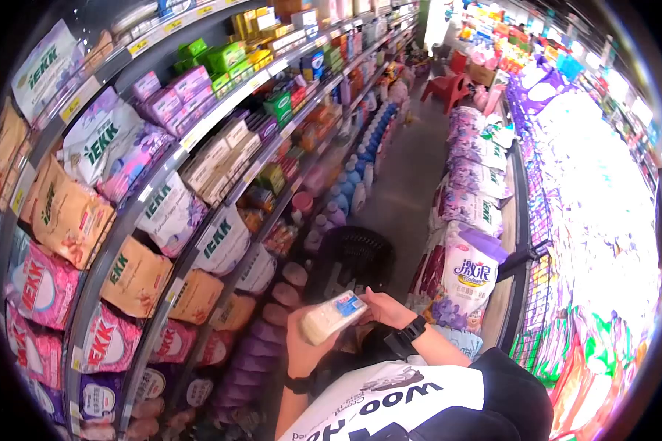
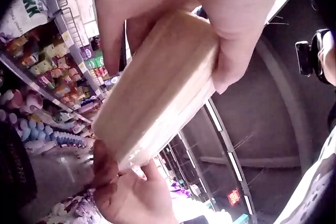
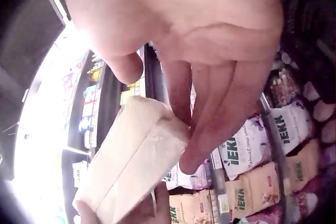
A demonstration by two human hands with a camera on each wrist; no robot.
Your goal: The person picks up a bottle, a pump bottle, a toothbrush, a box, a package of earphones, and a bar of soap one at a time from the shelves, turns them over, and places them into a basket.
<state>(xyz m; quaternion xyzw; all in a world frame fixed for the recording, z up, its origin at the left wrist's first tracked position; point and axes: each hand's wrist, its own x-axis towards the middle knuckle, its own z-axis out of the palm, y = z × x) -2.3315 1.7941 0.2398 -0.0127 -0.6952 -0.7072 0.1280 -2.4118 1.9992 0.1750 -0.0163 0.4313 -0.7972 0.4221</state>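
A pale, block-shaped package [image 1: 327, 317] with a blue and white label is held in front of the torso. My left hand [image 1: 307, 349] grips it from the side; in the left wrist view, thumb and fingers [image 2: 233, 64] hold opposite sides of the package [image 2: 157, 77]. At its far end, my right hand [image 1: 390, 310] pinches the edge near the label. The right wrist view has the right hand [image 3: 178, 29] above the package [image 3: 136, 155], fingers bent beside one end, and the left hand [image 3: 152, 208] below. The label is hidden in both wrist views.
Shelves of IEKK bags [image 1: 103, 143] and small boxes [image 1: 232, 59] line the left side. A dark basket [image 1: 357, 250] is just ahead on the floor. Bagged goods [image 1: 467, 272] fill a rack on the right, and a red chair [image 1: 447, 88] stands farther down the aisle.
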